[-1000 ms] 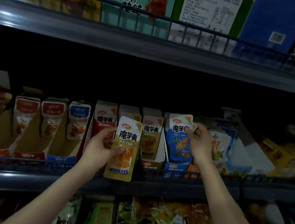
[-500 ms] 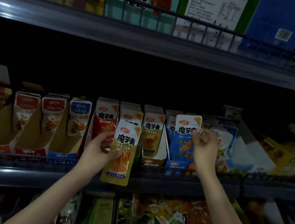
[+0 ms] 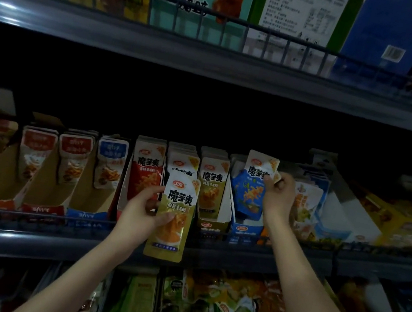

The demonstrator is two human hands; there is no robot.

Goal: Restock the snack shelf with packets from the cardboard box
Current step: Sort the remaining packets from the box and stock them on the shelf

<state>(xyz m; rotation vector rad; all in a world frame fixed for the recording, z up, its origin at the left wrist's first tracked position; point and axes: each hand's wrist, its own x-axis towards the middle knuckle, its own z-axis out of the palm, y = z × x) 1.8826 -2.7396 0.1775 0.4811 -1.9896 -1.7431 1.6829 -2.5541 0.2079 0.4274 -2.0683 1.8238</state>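
My left hand (image 3: 138, 215) grips a yellow snack packet (image 3: 173, 219) by its left edge and holds it upright in front of the middle shelf's rail. My right hand (image 3: 276, 195) pinches the top right corner of a blue snack packet (image 3: 250, 188), which stands raised above the blue display carton (image 3: 245, 230). Red, yellow and olive packets stand in rows in their cartons between the two hands. No cardboard box shows in the view.
The middle shelf's wire rail (image 3: 56, 220) runs along its front. Half-filled tan cartons (image 3: 2, 183) sit at the left, white and yellow cartons (image 3: 347, 222) at the right. Large boxes line the top shelf (image 3: 217, 56). More packets fill the lower shelf (image 3: 199, 311).
My right hand has lifted the blue packet up and a little right out of its carton. My left hand has kept the yellow packet in about the same place.
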